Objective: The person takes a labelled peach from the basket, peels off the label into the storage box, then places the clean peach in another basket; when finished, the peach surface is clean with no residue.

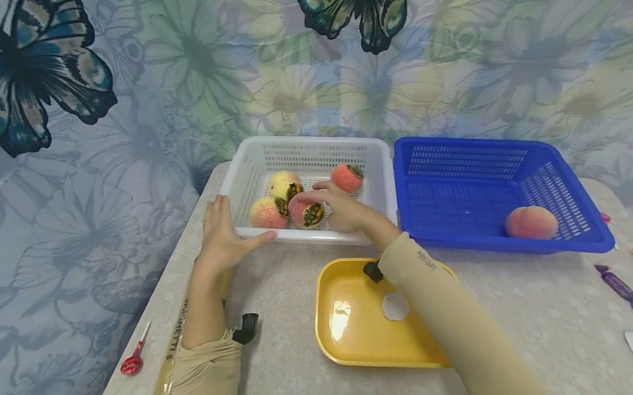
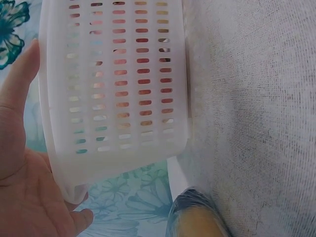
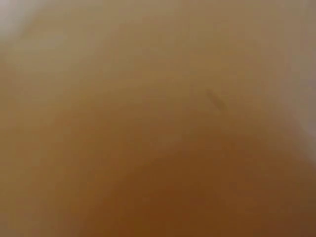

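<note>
The right hand reaches into the white basket and curls its fingers around a pink peach with a dark sticker, at the basket's front edge. Two more peaches lie at its 9 and 11 o'clock, touching it, and a redder peach sits at 1 o'clock, just apart. The left hand lies flat and relaxed against the basket's near left corner, thumb along the rim. At 3 o'clock of the white basket stands a blue basket with one peach. A yellow tray rests on the bench at 6 o'clock. The right wrist view is only blur
</note>
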